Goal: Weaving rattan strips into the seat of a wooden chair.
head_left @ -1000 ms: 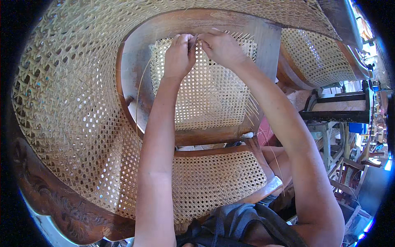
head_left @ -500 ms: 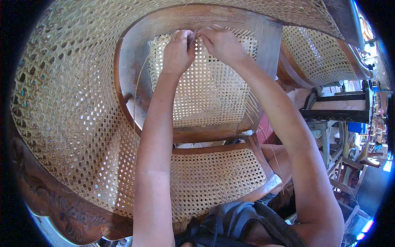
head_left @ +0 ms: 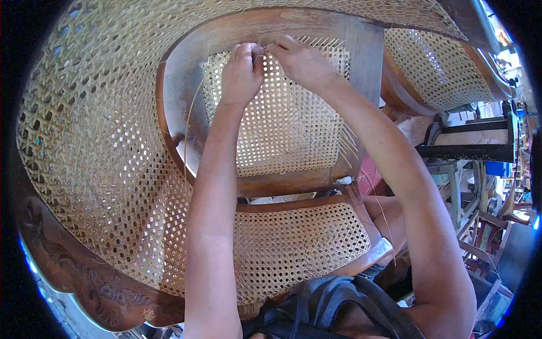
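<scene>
Both my hands meet at the far edge of a woven cane panel point(head_left: 282, 124) set in a wooden seat frame point(head_left: 282, 182). My left hand point(head_left: 243, 76) is closed, thumb against fingers, with a small thin greyish piece showing at its fingertips; its kind is unclear. Close beside it, my right hand point(head_left: 302, 62) pinches what looks like a cane strand end at the panel's edge. Loose cane ends point(head_left: 324, 42) stick out right of that hand, and more line the panel's right side. A long cane strand point(head_left: 191, 110) curves down left of my left forearm.
A large cane-woven backrest point(head_left: 107, 141) with a carved wooden rim point(head_left: 84, 277) curves around the left. Nearer me lies another cane panel point(head_left: 299, 243). At right are a further cane panel point(head_left: 437, 73), a dark-framed piece point(head_left: 468, 138) and stacked wooden furniture.
Both hands have shifted slightly left along the panel's far edge, and my fingertips have drawn a little apart. The view has tilted a little.
</scene>
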The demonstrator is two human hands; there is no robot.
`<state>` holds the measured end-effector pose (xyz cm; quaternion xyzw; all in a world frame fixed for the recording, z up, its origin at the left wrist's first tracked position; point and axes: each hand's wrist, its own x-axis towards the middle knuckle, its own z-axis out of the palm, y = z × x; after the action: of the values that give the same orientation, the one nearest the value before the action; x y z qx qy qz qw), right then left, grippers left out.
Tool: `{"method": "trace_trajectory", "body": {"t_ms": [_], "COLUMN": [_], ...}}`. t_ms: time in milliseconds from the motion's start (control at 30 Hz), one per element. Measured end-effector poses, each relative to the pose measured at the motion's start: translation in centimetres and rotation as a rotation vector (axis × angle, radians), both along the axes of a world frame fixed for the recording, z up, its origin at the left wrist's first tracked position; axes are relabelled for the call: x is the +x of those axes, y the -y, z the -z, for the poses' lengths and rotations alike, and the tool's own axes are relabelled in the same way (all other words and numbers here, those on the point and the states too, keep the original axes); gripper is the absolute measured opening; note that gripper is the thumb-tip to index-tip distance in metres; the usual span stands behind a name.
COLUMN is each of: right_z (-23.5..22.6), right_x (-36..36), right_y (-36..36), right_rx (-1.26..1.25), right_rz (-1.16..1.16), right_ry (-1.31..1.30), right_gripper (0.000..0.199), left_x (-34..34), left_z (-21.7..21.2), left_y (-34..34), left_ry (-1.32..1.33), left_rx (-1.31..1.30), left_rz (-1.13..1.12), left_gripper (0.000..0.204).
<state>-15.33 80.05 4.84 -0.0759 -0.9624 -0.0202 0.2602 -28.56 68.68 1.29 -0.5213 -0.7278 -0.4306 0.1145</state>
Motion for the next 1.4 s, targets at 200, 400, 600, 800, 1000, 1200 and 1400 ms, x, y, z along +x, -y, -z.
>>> {"method": "trace_trajectory", "body": {"t_ms": [200, 400, 600, 800, 1000, 1200, 1400], "right_z": [-1.6, -0.2, 0.9, 0.8, 0.9, 0.8, 1.4], "right_x": [0.1, 2.1, 1.2, 1.0, 0.6, 0.2, 0.0], "right_y": [-1.0, 0.2, 0.9, 1.2, 1.3, 1.1, 2.1], "right_rx": [-0.187, -0.709, -0.527, -0.546, -0.473, -0.385, -0.587], "right_rz": [-0.017, 0.168, 0.062, 0.121, 0.065, 0.153, 0.150], "right_ry": [-0.060, -0.287, -0.415, -0.401, -0.338, -0.215, -0.339], "right_gripper": [0.025, 0.020, 0.016, 0.022, 0.021, 0.029, 0.028], "left_x": [0.3, 1.7, 1.8, 1.3, 0.6, 0.2, -0.1], "left_z": [-1.0, -1.7, -0.9, -1.7, -4.5, -4.6, -2.9], "left_y": [-0.8, -1.6, -1.1, -1.2, -1.3, -1.5, -1.1], "left_ry": [-0.014, 0.235, 0.234, 0.150, 0.074, 0.318, 0.304], "left_rx": [-0.005, 0.048, 0.121, 0.020, -0.292, -0.335, -0.133], "left_rz": [0.003, -0.176, -0.034, -0.021, -0.029, 0.048, 0.103], "left_gripper": [0.029, 0.035, 0.012, 0.016, 0.017, 0.016, 0.010]}}
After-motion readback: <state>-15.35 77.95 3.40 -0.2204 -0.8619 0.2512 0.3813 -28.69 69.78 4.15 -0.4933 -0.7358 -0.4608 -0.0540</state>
